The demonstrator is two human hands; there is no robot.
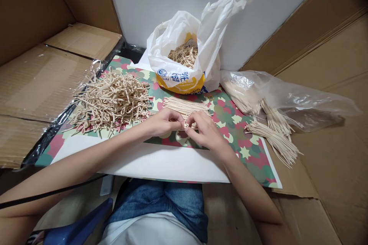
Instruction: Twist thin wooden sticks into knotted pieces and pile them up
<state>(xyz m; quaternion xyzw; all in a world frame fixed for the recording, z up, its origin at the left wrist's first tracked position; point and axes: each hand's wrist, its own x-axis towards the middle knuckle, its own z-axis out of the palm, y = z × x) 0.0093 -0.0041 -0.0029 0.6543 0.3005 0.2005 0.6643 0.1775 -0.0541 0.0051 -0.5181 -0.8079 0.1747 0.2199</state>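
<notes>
Between the fingertips of both hands is a small knotted cream strand (186, 124), thin like cord or paper strip. My left hand (168, 121) pinches it from the left. On the other side my right hand (202, 128) grips it between thumb and fingers. Just behind the hands lies a row of straight, thin cream strands (186, 104), side by side on the patterned sheet. To the left rises a heap of short knotted cream pieces (115, 101). The exact form of the held knot is partly covered by my fingers.
A white plastic bag (178, 72) with more pieces stands at the back. Tied strand bundles (274, 141) and a clear plastic bag (287, 92) lie at right. Cardboard (37, 80) borders the left. A camouflage-patterned sheet (230, 122) covers the table, with a white strip in front.
</notes>
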